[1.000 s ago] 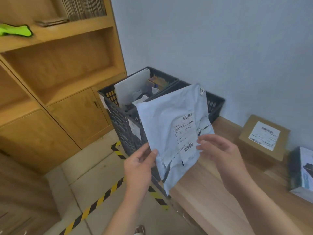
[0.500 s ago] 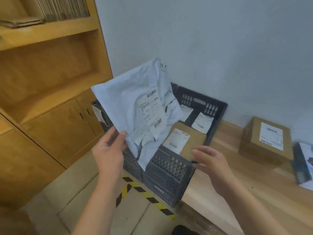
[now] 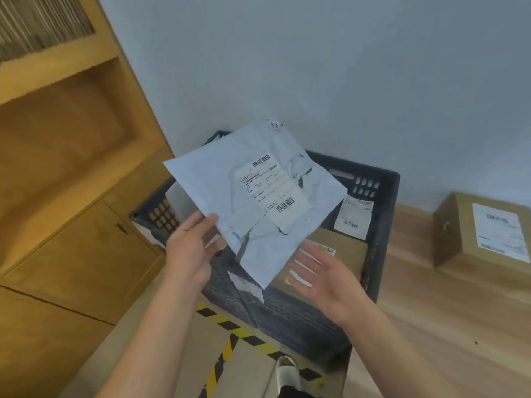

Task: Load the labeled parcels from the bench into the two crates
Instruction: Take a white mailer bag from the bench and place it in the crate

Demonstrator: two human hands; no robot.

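Note:
My left hand (image 3: 191,248) pinches the near left edge of a pale grey mailer bag (image 3: 253,202) with a white barcode label, and holds it flat above the two dark plastic crates. My right hand (image 3: 324,278) is open, palm up, just below the bag's near right corner and apart from it. The right crate (image 3: 382,225) holds a brown box (image 3: 342,254) and a white labeled parcel (image 3: 355,215). Most of the left crate (image 3: 161,214) is hidden under the bag. A labeled cardboard box (image 3: 485,234) stands on the wooden bench (image 3: 431,311) at the right.
A wooden cabinet with shelves (image 3: 71,182) fills the left side. Yellow-black hazard tape (image 3: 230,337) runs on the floor beneath the crates. A grey wall (image 3: 344,81) stands directly behind crates and bench. A shoe (image 3: 287,372) shows at the bottom.
My right hand let go of the bag and turned palm up below it. My left hand carried the bag from the bench side to above the crates and tipped it flatter.

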